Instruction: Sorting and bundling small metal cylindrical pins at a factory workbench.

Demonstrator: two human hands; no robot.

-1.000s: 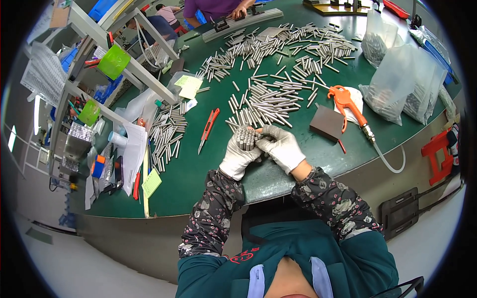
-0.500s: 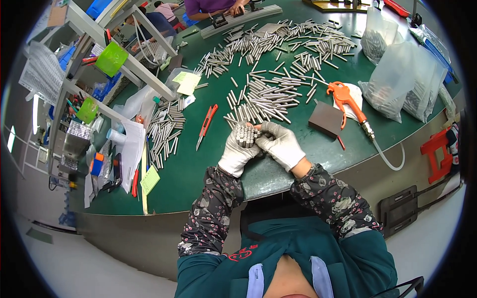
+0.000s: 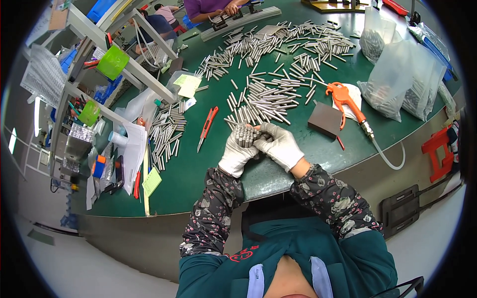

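A tight bundle of short metal pins (image 3: pixel 245 135) stands end-up in my gloved left hand (image 3: pixel 235 155), whose fingers wrap round it. From the other side my gloved right hand (image 3: pixel 282 147) closes in, its thumb and fingertips pressed against the bundle's right edge. Both gloves are white. Just beyond my hands lies a heap of loose metal pins (image 3: pixel 268 99), and a wider heap (image 3: pixel 298 42) spreads farther back. An orange and grey utility knife (image 3: pixel 207 129) rests on the green table (image 3: pixel 186 186) to the left of my hands.
An orange air gun (image 3: pixel 349 102) with a hose lies at right beside a dark block (image 3: pixel 325 120). Clear bags of pins (image 3: pixel 387 82) stand behind it. At left are another pin pile (image 3: pixel 166 129), papers (image 3: pixel 134 154) and a grey shelf frame (image 3: pixel 131 62). Across the table, a person's hands (image 3: pixel 232 8) work.
Little differs. My hands stay round the bundle in nearly the same place, and the whole view has shifted slightly. The hands of the person across the table have moved a little to the left.
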